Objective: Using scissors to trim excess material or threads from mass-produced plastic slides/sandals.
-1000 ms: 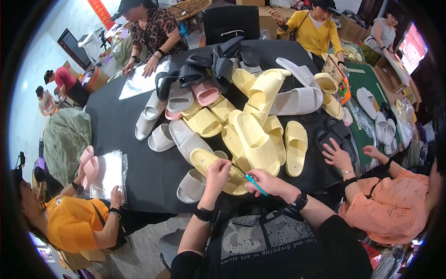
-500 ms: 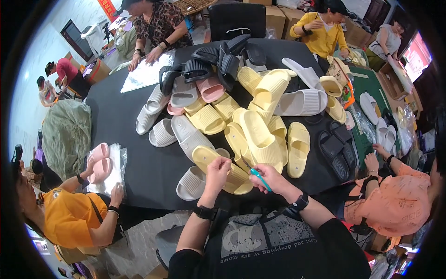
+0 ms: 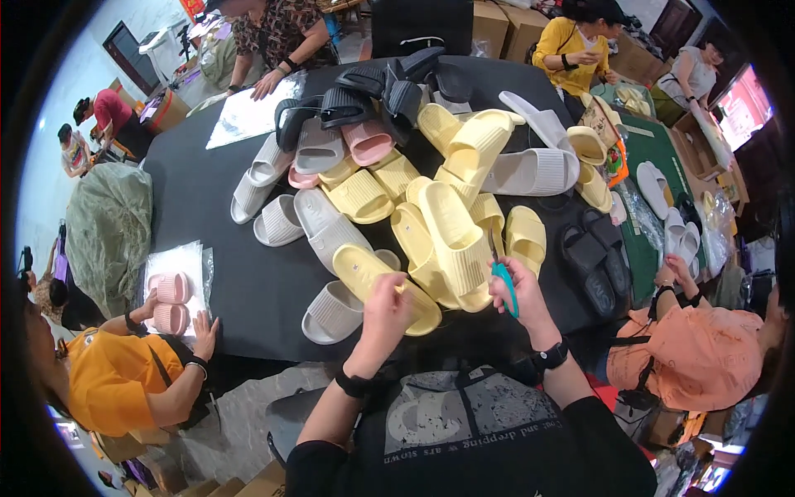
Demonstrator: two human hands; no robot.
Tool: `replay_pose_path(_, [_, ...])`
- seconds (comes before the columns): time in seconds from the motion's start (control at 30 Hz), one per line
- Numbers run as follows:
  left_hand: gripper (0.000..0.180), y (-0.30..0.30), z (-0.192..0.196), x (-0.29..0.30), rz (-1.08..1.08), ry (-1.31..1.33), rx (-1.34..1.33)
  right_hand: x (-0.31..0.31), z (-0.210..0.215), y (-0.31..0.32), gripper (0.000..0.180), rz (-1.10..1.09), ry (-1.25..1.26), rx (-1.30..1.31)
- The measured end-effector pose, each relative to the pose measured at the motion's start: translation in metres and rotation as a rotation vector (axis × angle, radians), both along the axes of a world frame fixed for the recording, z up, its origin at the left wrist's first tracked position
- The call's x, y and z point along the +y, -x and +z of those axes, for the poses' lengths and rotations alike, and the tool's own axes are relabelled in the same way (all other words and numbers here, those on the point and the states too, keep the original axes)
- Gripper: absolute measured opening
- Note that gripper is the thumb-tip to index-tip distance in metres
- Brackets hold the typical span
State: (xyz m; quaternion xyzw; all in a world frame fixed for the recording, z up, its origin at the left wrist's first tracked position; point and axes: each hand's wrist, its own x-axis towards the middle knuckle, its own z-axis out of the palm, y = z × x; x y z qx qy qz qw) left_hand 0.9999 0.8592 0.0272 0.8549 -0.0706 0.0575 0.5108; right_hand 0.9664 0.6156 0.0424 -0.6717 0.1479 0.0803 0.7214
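Note:
My right hand (image 3: pixel 523 300) is wrapped round teal-handled scissors (image 3: pixel 504 290), their blades pointing up over the front of the yellow slides. My left hand (image 3: pixel 386 313) is closed, fingertips pinched together, above a yellow slide (image 3: pixel 358 263) at the near side of the pile; whatever it pinches is too small to make out. Between and beyond my hands lies another yellow slide (image 3: pixel 454 217) on top of several more. A light grey slide (image 3: pixel 333 313) rests on the black-covered table left of my left hand.
Black slides (image 3: pixel 352 108) top the pile's far side; a black pair (image 3: pixel 592 257) lies to the right. At the left, a person in orange handles a pink pair (image 3: pixel 171 290) on clear bags. Other people stand around the table (image 3: pixel 240 273). A green mat (image 3: pixel 654 157) lies at the right.
My hands have moved apart: the right, with the scissors, went right, while the left stayed over the near yellow slide. The person at the left has laid the pink slides flatter on the bags.

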Motion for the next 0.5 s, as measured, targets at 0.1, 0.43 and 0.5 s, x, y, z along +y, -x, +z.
replay_pose_path(0.1, [0.025, 0.002, -0.006, -0.008, -0.512, -0.020, 0.184, -0.006, 0.001, -0.001, 0.035, -0.040, 0.041, -0.016])
replay_pose_path(0.43, [0.031, 0.002, -0.047, -0.026, -0.938, -0.001, 0.760, -0.010, -0.007, 0.004, 0.038, -0.066, 0.152, -0.052])
replay_pose_path(0.5, [0.023, 0.003, -0.045, -0.020, -1.072, 0.008, 0.746, -0.016, -0.026, 0.005, 0.044, -0.123, 0.209, -0.047])
